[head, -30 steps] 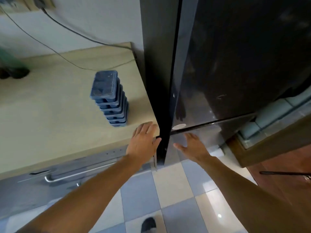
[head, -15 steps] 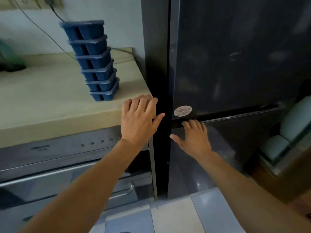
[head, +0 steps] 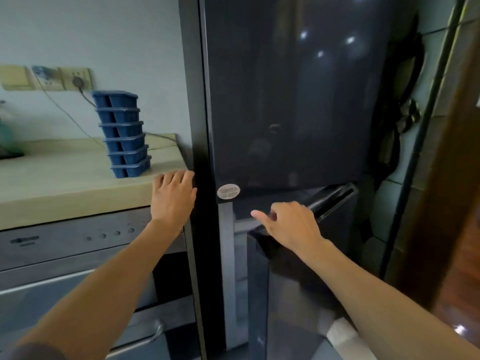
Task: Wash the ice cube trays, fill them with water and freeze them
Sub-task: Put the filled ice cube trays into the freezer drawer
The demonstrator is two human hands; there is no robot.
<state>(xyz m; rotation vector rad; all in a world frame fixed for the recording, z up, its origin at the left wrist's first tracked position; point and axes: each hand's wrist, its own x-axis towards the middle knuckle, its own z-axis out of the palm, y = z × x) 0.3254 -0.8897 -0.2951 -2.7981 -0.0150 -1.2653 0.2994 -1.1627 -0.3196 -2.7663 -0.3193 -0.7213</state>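
1. A kitchen corner: a pale counter (head: 65,188) fills the left middle of the frame, with a steel appliance (head: 65,245) under it and wall sockets (head: 75,79) at upper left. A tall dark fridge (head: 285,100) takes the centre and carries a round sticker (head: 228,191) at the foot of its upper door.
2. The ice cube trays (head: 122,136), six blue ones in an upright stack, stand on the counter left of centre, near its right end and close to the fridge side. Whether they hold water cannot be told.
3. The left hand (head: 172,196) lies flat with its fingers straight and together on the counter's front right corner, against the fridge edge. It holds nothing.
4. The right hand (head: 291,224) is just right of centre. Its fingers are curled over the top edge of the lower door (head: 298,294) and the thumb sticks out to the left. That door stands ajar, its top edge away from the cabinet.
5. The step in hand looks like opening the freezer space, with the trays not yet inside.
6. The stack sits above and left of both hands, just beyond the left hand and well apart from the right, with the fridge edge between.
7. Each tray shows a two-cell end toward the camera, so the long axis seems to run back toward the wall. The free left hand is the nearer one for the lift.
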